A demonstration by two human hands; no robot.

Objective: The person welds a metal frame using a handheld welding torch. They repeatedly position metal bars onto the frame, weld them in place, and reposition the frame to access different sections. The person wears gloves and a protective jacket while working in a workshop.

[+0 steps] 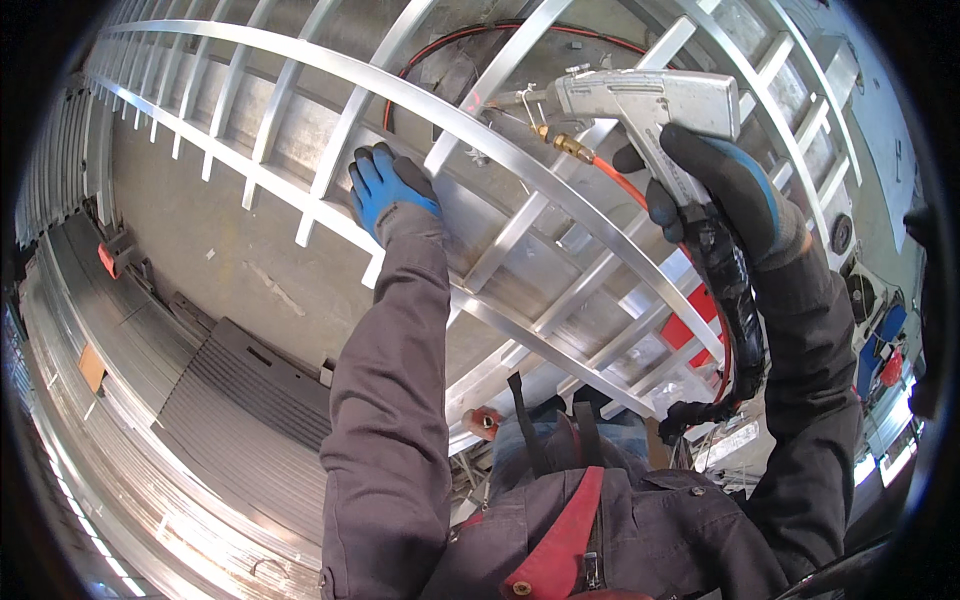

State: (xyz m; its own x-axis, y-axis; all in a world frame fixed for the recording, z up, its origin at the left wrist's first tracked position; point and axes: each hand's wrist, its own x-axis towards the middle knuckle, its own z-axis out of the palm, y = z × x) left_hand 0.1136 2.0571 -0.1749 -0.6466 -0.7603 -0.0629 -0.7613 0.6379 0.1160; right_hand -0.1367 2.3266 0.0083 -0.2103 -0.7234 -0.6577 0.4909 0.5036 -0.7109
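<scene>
My right hand (735,190), in a blue and dark grey glove, wraps round the handle of a silver pistol-shaped welding gun (650,95). The gun's nozzle points left, over a curved rail of a bright aluminium frame (420,95). A brass fitting (566,146) on an orange hose (618,180) hangs beside the gun, and a black-wrapped cable (728,270) runs down from the handle. My left hand (390,195), gloved alike, lies with fingers stretched out on the frame's flat metal between two crossbars. Nothing shows in its grasp.
The ladder-like frame spans the view, its many crossbars sticking out past the near rail. A red and black hose (510,25) loops beyond it. Stacked long metal profiles (250,480) fill the lower left. A red panel (690,325) shows through the bars at right.
</scene>
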